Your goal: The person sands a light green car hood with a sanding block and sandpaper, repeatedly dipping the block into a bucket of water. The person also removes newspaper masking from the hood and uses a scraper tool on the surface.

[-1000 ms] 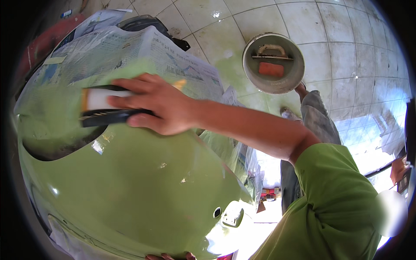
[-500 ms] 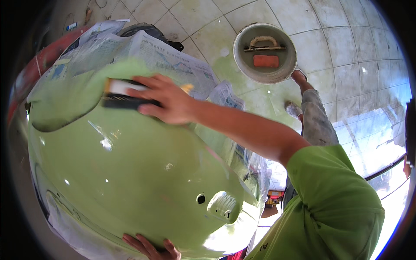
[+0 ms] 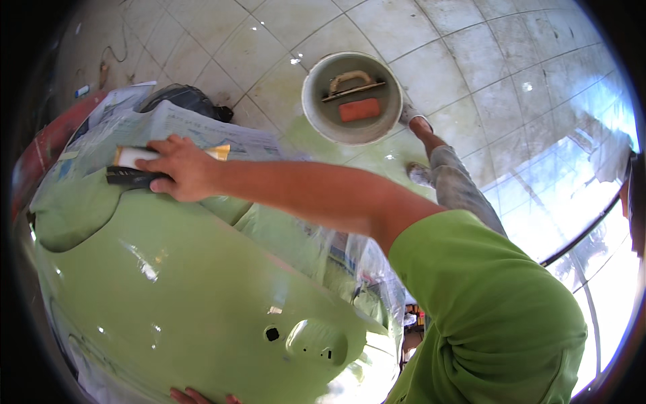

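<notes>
One sanding block (image 3: 132, 159), black below and white above, sits between nine and ten o'clock, on the far edge of one green panel (image 3: 188, 269). Its long axis runs roughly nine to three, one end pointing to nine, a yellow end showing past the knuckles towards three. Two hands here: the right hand (image 3: 183, 168) has its fingers clenched over the block, and down at seven the left hand (image 3: 194, 396) shows only fingertips at the panel's near edge, so I cannot tell whether they grip. Near six, one small dark hole (image 3: 272, 333) and one recess (image 3: 318, 342). Up at twelve, one bucket (image 3: 316, 120), holding one handled float (image 3: 353, 92) and one red block (image 3: 360, 110). Two feet (image 3: 420, 174) around two o'clock!
</notes>
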Demonstrator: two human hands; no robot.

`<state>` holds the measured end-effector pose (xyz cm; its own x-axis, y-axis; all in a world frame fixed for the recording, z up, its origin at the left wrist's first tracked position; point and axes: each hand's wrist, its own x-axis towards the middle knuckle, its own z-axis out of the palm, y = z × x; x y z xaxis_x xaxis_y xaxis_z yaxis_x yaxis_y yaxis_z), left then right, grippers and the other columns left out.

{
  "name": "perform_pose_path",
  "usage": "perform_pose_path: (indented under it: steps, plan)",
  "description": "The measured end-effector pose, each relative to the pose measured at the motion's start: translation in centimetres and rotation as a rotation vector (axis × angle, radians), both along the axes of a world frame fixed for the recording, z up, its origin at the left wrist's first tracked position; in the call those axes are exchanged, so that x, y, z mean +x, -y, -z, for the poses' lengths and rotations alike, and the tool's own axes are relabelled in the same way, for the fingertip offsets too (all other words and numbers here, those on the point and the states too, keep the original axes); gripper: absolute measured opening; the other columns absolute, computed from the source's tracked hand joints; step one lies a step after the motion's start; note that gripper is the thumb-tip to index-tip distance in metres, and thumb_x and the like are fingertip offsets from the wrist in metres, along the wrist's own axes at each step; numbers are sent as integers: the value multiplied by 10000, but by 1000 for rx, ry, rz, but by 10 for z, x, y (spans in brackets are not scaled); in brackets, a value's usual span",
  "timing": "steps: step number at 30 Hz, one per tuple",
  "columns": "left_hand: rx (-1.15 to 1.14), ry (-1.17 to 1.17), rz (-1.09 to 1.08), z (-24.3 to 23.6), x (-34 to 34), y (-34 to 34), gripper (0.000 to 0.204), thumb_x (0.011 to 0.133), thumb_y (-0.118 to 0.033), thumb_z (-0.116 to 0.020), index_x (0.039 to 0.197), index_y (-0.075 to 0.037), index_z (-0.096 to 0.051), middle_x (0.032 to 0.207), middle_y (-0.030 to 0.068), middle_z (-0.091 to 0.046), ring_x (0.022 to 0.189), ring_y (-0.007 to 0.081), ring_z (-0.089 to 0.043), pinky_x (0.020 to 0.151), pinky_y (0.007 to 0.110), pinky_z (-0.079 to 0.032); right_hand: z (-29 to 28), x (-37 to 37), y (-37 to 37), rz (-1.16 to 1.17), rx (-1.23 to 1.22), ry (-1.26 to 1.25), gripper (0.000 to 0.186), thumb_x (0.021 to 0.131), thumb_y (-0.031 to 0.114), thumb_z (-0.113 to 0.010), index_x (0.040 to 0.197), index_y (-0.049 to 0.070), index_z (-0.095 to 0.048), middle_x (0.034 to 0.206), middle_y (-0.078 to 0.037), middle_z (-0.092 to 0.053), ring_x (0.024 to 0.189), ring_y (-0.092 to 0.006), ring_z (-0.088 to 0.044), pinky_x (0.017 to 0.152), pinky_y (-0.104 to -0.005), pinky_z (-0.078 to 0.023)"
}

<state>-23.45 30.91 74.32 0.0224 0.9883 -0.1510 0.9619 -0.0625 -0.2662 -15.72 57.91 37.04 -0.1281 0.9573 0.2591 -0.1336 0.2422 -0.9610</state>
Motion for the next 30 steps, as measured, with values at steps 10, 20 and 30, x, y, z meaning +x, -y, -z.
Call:
perform_pose_path:
  steps: [10, 20, 30]
  plan:
    - [8, 30, -126, -9, -3, 27, 792, 976, -605, -580, 1534, -51, -490, 1607, 362, -305, 1489, 565, -284, 1177, 709, -256, 309, 222, 130, 63, -961, 995, 585, 996, 552, -540, 1470, 211, -536, 1206, -185, -708, 1115, -390, -689, 957, -538, -531]
    - [200, 15, -237, -17, 32, 30, 470, 843, -338, -786, 1267, -148, -719, 1433, 122, -624, 1376, 289, -556, 1183, 530, -363, 223, 257, 72, -383, -616, 1409, 672, 940, 344, -684, 1519, 93, -451, 1627, -275, -300, 1438, -466, -405, 1167, -568, -389]
    - [1391, -242, -751, -88, 66, 332, 300, 804, 94, -691, 1090, 13, -729, 1113, 149, -739, 1051, 308, -692, 931, 404, -525, 62, 390, -22, -286, -8, 1510, 455, 911, 210, -642, 1269, -70, -647, 1375, -284, -614, 1354, -375, -527, 1271, -473, -213]
